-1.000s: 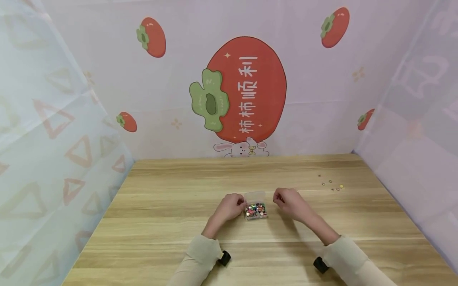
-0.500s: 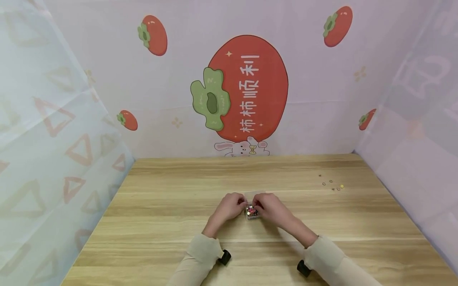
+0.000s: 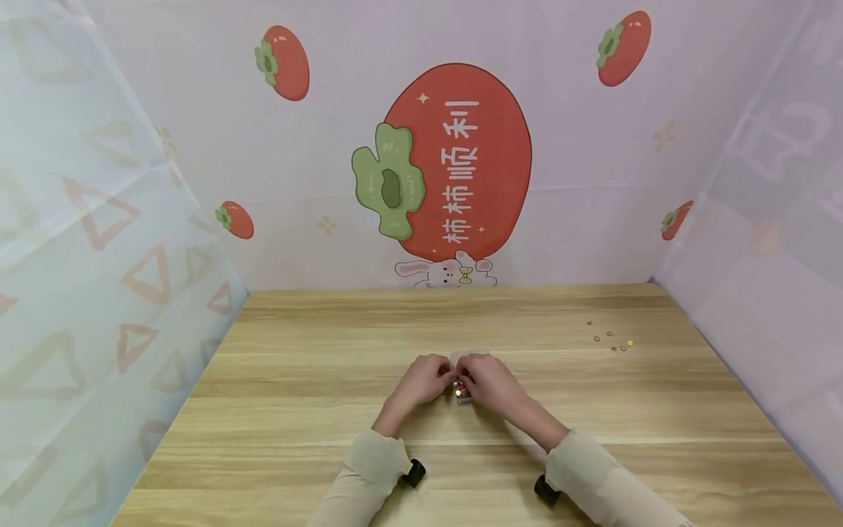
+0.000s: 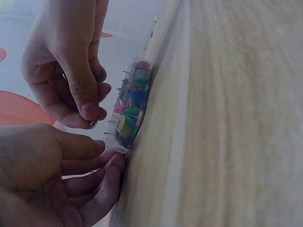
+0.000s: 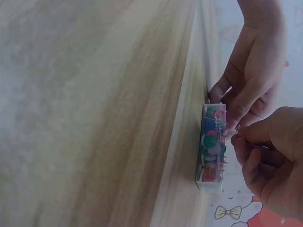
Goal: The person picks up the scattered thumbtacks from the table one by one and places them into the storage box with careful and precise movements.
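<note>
Right now you look to be at the picking step: your right hand (image 3: 490,380) hovers over the small clear box of pushpins (image 4: 130,106) at the near middle of the table (image 3: 329,410), its thumb and forefinger curled together in a pinch just above the pins. Something small and shiny shows at the fingertips (image 4: 92,120) in the left wrist view, perhaps one pin, though I cannot tell for sure. Your left hand (image 3: 424,380) sits on the box's left side, fingers curled against its end wall and the tabletop, bracing it so it stays put.

Nearest you, both sleeves come in low over the front edge, forearms angled inward so the hands meet at the box. The pins lie heaped, some with points upward, so the next move probably calls for a careful straight lift by the head, with the left hand keeping the box down.

Farther off to the right, a few loose pins (image 3: 612,340) lie scattered on the wood, well apart from the box. Beyond the table stands a wall printed with persimmons (image 3: 454,161).
</note>
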`<state>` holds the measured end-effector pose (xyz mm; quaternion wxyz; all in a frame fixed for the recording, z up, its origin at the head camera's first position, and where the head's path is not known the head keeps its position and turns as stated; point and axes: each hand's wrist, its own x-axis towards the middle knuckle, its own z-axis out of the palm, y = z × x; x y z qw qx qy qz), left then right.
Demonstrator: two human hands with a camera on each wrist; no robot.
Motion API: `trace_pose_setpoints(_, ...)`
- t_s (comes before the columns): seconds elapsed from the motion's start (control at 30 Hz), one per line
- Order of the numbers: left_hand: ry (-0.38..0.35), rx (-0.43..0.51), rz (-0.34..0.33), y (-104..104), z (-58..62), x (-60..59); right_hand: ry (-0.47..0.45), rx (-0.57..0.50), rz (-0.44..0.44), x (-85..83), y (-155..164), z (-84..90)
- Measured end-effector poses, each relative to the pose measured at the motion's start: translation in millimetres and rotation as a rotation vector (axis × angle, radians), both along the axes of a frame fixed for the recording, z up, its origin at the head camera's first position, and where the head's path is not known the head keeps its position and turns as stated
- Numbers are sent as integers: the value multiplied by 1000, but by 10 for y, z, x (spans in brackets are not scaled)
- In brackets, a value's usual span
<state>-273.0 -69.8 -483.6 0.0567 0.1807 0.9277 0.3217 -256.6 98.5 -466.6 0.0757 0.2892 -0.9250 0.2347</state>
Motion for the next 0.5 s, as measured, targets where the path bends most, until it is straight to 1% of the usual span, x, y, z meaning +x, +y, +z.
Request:
trace_pose_setpoints(0.27, 6, 0, 0, -4, 0, -9, -11, -24, 12, -8, 22, 7)
trace_pose_setpoints(0.37, 13, 0, 3, -1, -2, -8, -2, -39, 20, 2, 91, 7)
trace_pose_setpoints(0.5, 20, 4, 2, 1, -4, -8, -3, -59, 1, 21, 232, 25)
